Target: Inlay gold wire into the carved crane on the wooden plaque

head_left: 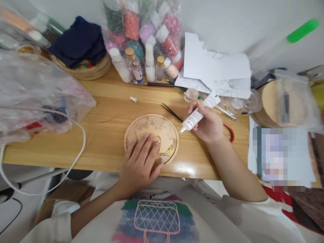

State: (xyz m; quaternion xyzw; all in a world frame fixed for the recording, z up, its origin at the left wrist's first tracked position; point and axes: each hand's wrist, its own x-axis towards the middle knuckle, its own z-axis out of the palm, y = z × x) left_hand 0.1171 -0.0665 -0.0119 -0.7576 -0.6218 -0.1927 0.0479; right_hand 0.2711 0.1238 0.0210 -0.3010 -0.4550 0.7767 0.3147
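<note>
A round wooden disc point(165, 135) with an engraved feather-like pattern lies on the table near its front edge. Gold lines fill part of the pattern at its lower right. My left hand point(141, 158) rests flat on the disc with fingers stretched out, covering its lower left. In my right hand point(209, 123) is a white glue-like tube point(194, 118), its narrow nozzle pointing down and left, close to the disc's right rim. Black tweezers point(172, 112) lie partly behind the tube. A small white cap point(133, 99) sits beyond the disc.
Several bottles point(135, 69) and bags of coloured beads point(146, 30) stand along the wall. White papers point(215, 67) lie at the back right. To the left are a plastic bag point(37, 91) and a white cable point(84, 138). Red-handled scissors point(230, 131) lie behind my right wrist.
</note>
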